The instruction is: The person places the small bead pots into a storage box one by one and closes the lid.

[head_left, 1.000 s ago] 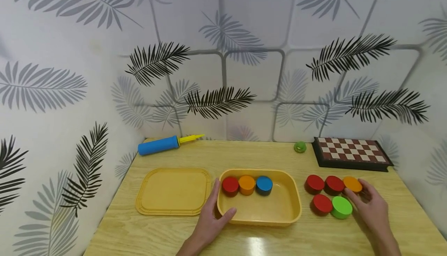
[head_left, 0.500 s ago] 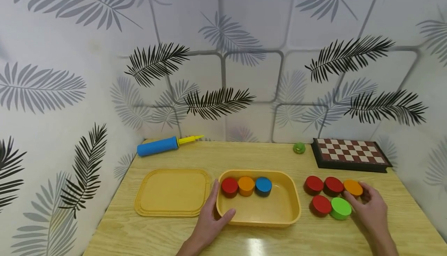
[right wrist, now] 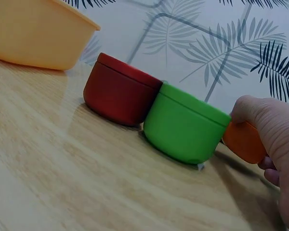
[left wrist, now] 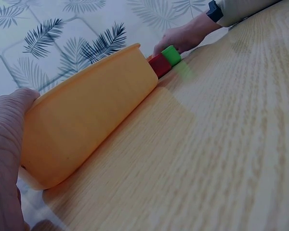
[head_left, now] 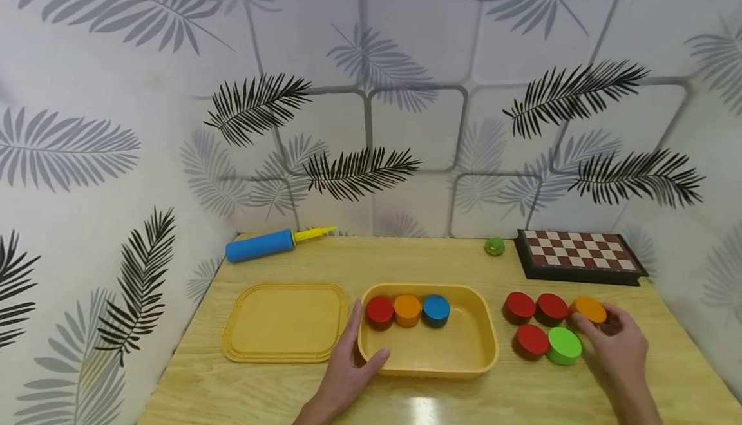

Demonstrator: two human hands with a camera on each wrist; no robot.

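Note:
My left hand (head_left: 348,368) lies against the left end of a yellow plastic bin (head_left: 485,348), its fingers straight along the side and its thumb at the front rim. Inside stand a red tub (head_left: 380,313), an orange tub (head_left: 408,310) and a blue tub (head_left: 436,311), all small, round and lidded. At the right, my right hand (head_left: 623,341) pinches another orange tub (head_left: 589,310) between thumb and fingers; it is slightly tilted. Nearest to it are a green tub (right wrist: 185,126) and several red tubs (head_left: 552,310). The far fingers are partly hidden.
A yellow lid (head_left: 284,322) lies flat left of the bin. Along the back are a blue hand pump (head_left: 261,245), a small green object (head_left: 494,246) and a chessboard (head_left: 582,251). A patterned wall (head_left: 406,206) bounds the wooden table.
The orange tub in my right hand has shifted slightly right, away from the red tub, and tipped a little. My left hand stays at the bin.

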